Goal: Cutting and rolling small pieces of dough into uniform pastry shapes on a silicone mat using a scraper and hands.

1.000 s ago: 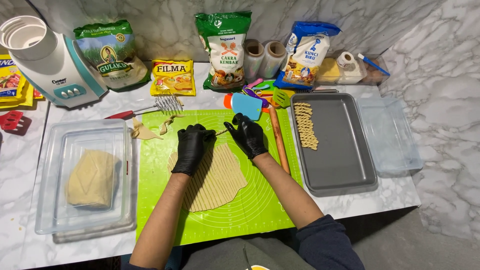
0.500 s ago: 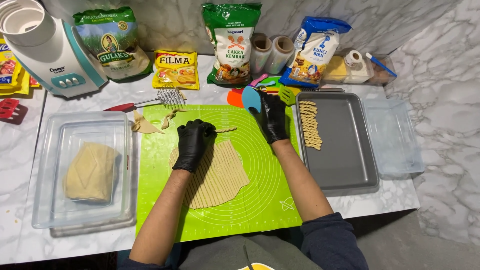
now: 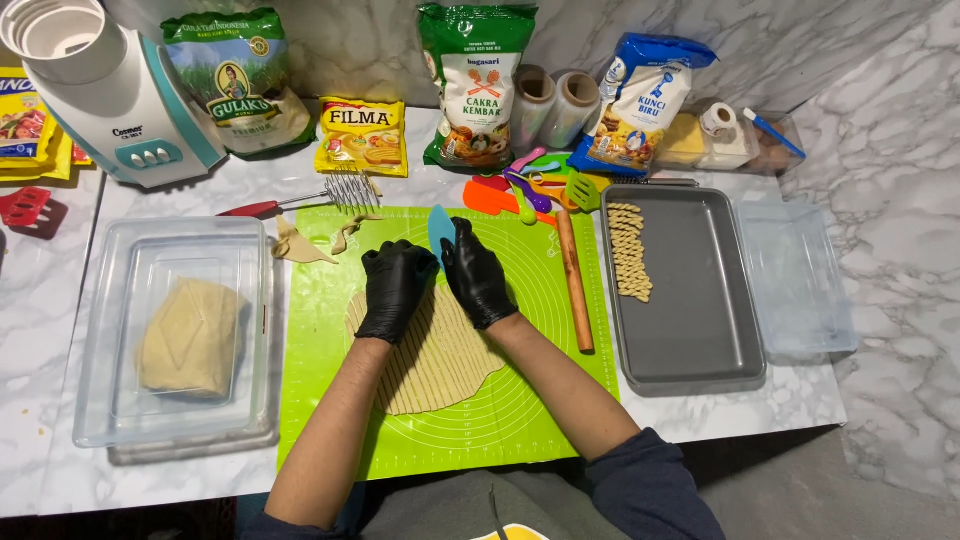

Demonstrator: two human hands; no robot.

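Both my hands wear black gloves over a flat sheet of rolled dough (image 3: 440,365) scored into thin strips, which lies on a green silicone mat (image 3: 520,400). My left hand (image 3: 395,290) rests fingers-down on the top left of the dough. My right hand (image 3: 478,275) holds a light blue plastic scraper (image 3: 440,228) upright at the dough's top edge, beside the left hand. A wooden rolling pin (image 3: 574,280) lies on the mat to the right.
A grey baking tray (image 3: 700,330) at right holds a column of twisted dough pieces (image 3: 630,250). A clear container (image 3: 130,400) at left holds a dough block (image 3: 190,335). Dough scraps (image 3: 300,245), a whisk (image 3: 300,200), coloured utensils (image 3: 530,185), ingredient bags and a blender (image 3: 110,90) line the back.
My right hand reached right to the utensils by the tray, took up the blue scraper and came back to the dough's top edge. My left hand stayed on the dough.
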